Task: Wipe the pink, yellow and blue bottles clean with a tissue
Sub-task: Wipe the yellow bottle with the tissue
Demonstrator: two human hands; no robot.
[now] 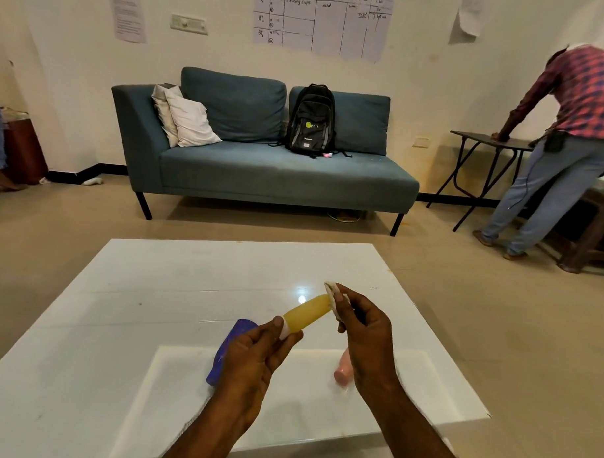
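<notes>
My left hand [255, 357] grips the yellow bottle [308, 313] by its white cap end and holds it tilted above the white table [154, 292]. My right hand [365, 330] pinches a small white tissue [334, 293] against the bottle's far end. The blue bottle [229, 346] lies on the table behind my left hand, partly hidden by it. On the table under my right hand lies the pink bottle [343, 370], half covered by my wrist.
A blue sofa [261, 172] with a black backpack [311, 119] and white pillows stands beyond the table. At the far right a person in a checked shirt [571, 135] leans on a small black folding table [485, 139].
</notes>
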